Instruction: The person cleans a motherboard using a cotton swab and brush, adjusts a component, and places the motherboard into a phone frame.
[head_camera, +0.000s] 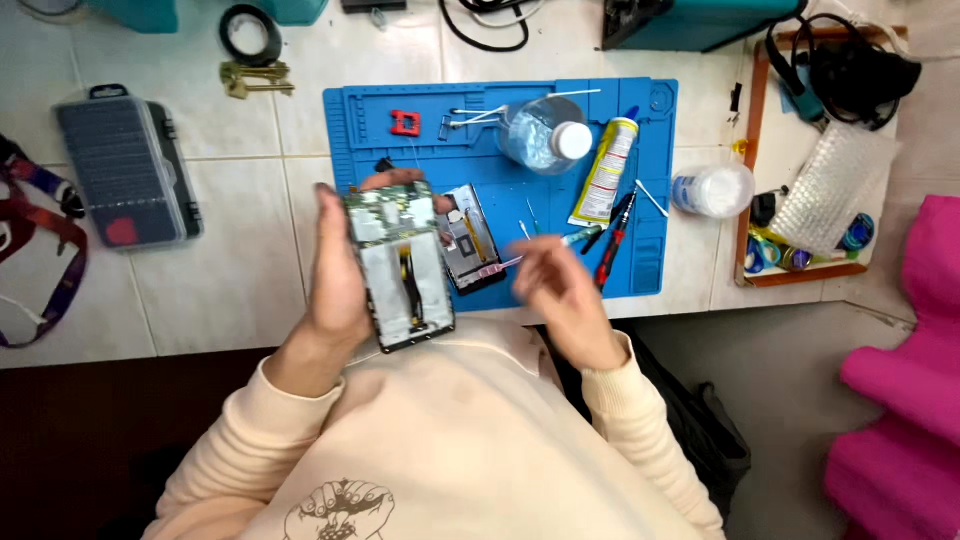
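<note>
Left hand (335, 275) wraps around an opened phone (400, 262), bare circuit board and pale metal frame facing up, held above the blue silicone mat (500, 130) on the tiled tabletop (240, 250). Right hand (560, 290) is blurred, fingers loosely curled; whether it grips anything, I can't tell. A dark flat panel (472, 240) lies just beside the phone.

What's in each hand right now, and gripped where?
Left hand holds the opened phone by its long edges, palm behind it. Right hand is blurred; whether it holds anything cannot be told.
</note>
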